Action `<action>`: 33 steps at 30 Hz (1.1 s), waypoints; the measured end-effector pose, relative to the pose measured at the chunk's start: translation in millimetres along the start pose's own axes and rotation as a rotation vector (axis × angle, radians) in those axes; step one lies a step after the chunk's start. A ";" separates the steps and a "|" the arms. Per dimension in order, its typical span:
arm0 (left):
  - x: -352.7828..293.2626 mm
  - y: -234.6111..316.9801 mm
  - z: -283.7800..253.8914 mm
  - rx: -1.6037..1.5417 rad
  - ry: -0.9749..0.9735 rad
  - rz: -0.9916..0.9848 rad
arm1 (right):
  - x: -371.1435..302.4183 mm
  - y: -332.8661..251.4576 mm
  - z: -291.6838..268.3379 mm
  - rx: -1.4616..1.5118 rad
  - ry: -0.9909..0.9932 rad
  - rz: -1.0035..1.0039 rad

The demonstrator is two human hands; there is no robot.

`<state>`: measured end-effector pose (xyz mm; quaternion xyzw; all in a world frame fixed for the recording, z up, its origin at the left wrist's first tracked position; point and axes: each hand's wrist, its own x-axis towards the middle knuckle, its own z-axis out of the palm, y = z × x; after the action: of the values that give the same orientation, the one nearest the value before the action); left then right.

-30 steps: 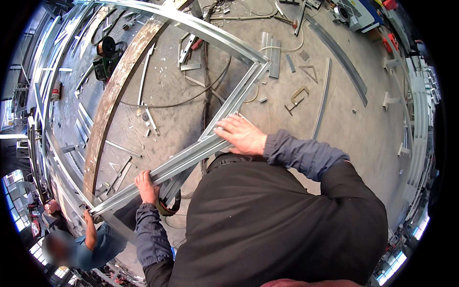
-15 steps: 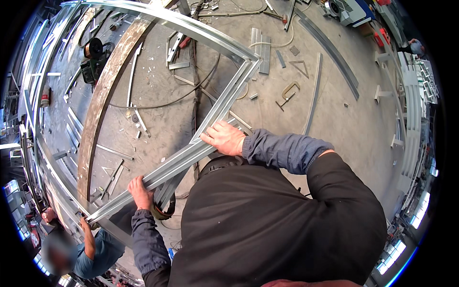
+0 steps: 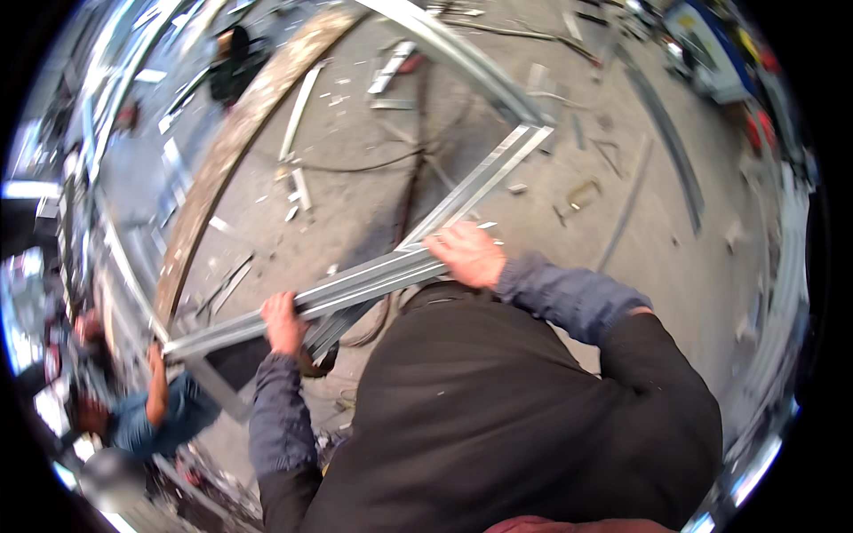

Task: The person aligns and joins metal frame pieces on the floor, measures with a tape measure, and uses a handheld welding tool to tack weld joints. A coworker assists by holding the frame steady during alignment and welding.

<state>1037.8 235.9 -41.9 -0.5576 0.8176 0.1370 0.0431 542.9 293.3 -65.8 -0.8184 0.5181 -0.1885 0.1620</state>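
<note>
A large silvery metal frame made of grooved profiles runs slantwise in front of my body. My left hand is wrapped over its near rail, toward the left end. Farther right, my right hand grips the same rail where a second profile meets it at an angle. The fingertips of both hands are partly hidden behind the metal. At the rail's far left end, a co-worker's hand touches the frame's corner. The picture is smeared by motion.
A long worn wooden plank lies on the left of the concrete floor, with metal offcuts around it. Cables cross the middle. A C-clamp and long metal strips lie at right. A blue-and-white machine stands at the far right.
The view has turned, so the floor and frame appear shifted rightward. The near rail looks less steeply slanted. Both my hands keep their hold on it, and the co-worker's hand stays at its corner.
</note>
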 end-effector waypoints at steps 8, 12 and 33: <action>-6.7 -11.9 -3.8 0.045 0.092 0.045 | 12.7 -13.2 -16.8 -0.122 -0.190 0.027; 0.5 -12.2 3.0 0.106 0.066 0.040 | 7.9 -4.5 -9.3 -0.154 -0.226 0.047; -111.6 -34.6 62.9 -0.151 0.635 -0.676 | 10.1 -25.4 -11.1 -0.199 -0.230 0.106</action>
<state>1106.3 341.6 -83.4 -0.8084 0.5508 -0.0029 -0.2076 561.6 293.8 -43.0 -0.8181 0.5548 -0.0324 0.1482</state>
